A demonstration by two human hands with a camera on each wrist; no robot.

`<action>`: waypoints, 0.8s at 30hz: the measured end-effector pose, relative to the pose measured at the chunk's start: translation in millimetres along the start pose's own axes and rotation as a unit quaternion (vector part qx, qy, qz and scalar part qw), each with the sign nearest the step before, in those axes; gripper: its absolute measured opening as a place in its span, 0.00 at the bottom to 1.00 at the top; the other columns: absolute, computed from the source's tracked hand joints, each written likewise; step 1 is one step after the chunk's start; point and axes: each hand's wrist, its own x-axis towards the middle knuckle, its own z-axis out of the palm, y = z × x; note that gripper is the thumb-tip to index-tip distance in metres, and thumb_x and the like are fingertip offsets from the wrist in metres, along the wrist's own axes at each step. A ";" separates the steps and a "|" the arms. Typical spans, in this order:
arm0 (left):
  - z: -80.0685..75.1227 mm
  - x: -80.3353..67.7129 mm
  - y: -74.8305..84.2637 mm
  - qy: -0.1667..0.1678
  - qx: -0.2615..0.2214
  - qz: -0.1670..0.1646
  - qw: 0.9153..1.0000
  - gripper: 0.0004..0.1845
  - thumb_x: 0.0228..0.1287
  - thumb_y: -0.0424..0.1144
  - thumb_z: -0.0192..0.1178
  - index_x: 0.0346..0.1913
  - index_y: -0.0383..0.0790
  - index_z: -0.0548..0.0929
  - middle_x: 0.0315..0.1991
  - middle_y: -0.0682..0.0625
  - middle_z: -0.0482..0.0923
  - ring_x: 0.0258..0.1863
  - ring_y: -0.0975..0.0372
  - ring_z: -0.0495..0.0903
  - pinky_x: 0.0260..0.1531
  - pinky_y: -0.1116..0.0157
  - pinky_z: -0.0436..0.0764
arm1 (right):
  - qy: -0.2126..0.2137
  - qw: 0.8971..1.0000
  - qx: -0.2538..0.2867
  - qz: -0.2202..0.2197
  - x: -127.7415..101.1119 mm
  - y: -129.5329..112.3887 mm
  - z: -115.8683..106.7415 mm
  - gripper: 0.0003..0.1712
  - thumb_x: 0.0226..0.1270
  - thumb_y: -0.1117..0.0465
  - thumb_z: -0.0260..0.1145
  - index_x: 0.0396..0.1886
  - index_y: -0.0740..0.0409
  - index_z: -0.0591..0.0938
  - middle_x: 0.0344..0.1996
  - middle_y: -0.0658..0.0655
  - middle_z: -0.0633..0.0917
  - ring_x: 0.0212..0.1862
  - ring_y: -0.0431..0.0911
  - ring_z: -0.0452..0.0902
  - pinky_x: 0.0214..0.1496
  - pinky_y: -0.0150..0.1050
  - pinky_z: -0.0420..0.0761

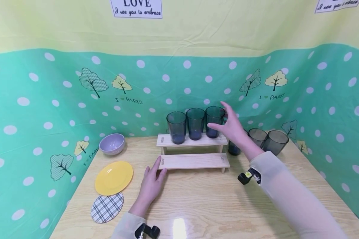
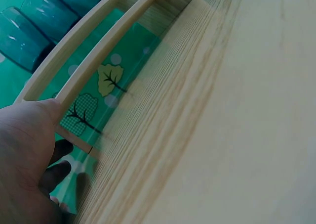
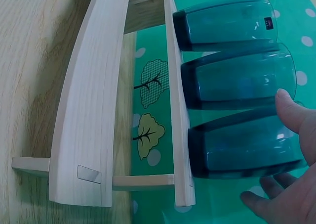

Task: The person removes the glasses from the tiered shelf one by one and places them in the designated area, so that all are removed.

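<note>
Take the two-tier wooden shelf (image 1: 194, 161) as the middle of your clock, seen from the head view. At nine o'clock, to the far left, stands a purple bowl (image 1: 112, 145); a little lower, between eight and nine, lies a yellow plate (image 1: 114, 178), and at eight o'clock, just beside its near edge, a round checked mat (image 1: 107, 208). Also at eight o'clock, but close to the shelf, your left hand (image 1: 151, 186) touches the left end of the lower tier, with the fingers rather straight and the thumb apart from them at the front corner. At twelve o'clock, on the upper tier, three dark blue glasses stand upright in a row: the left glass (image 1: 177, 131), the middle glass (image 1: 195, 124) and the right glass (image 1: 211, 114). At two o'clock your right hand (image 1: 231, 127) is around the right glass, thumb and fingers spread wide, with the thumb on the near side; I cannot tell whether they touch it. At three o'clock, on the table (image 1: 197, 199), is one more dark blue glass (image 1: 234, 148), partly hidden by your arm, and then two grey glasses (image 1: 276, 142), side by side.
</note>
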 end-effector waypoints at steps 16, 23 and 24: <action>0.2 -1.0 1.5 0.000 0.003 0.000 1.000 0.36 0.88 0.51 0.57 0.89 0.49 0.61 0.81 0.40 0.69 0.83 0.26 0.48 0.82 0.31 0.50 | -0.004 1.000 -0.006 0.023 0.9 0.4 3.2 0.63 0.75 0.46 0.79 0.94 0.38 0.47 0.90 0.59 0.50 0.87 0.66 0.50 0.82 0.71 0.63; -0.5 -0.9 2.4 0.001 0.006 0.000 1.000 0.35 0.89 0.52 0.56 0.89 0.48 0.61 0.81 0.39 0.69 0.83 0.25 0.49 0.81 0.28 0.52 | -0.001 1.000 -0.012 0.027 3.8 1.9 3.0 0.63 0.74 0.47 0.80 0.94 0.40 0.47 0.90 0.60 0.52 0.87 0.65 0.51 0.82 0.71 0.64; -0.5 -1.0 2.5 0.001 0.006 -0.001 1.000 0.35 0.89 0.52 0.56 0.89 0.48 0.62 0.81 0.39 0.69 0.83 0.24 0.49 0.80 0.28 0.52 | -0.001 1.000 -0.013 0.029 3.9 1.7 3.1 0.63 0.74 0.46 0.80 0.94 0.41 0.47 0.90 0.60 0.52 0.87 0.65 0.52 0.82 0.70 0.64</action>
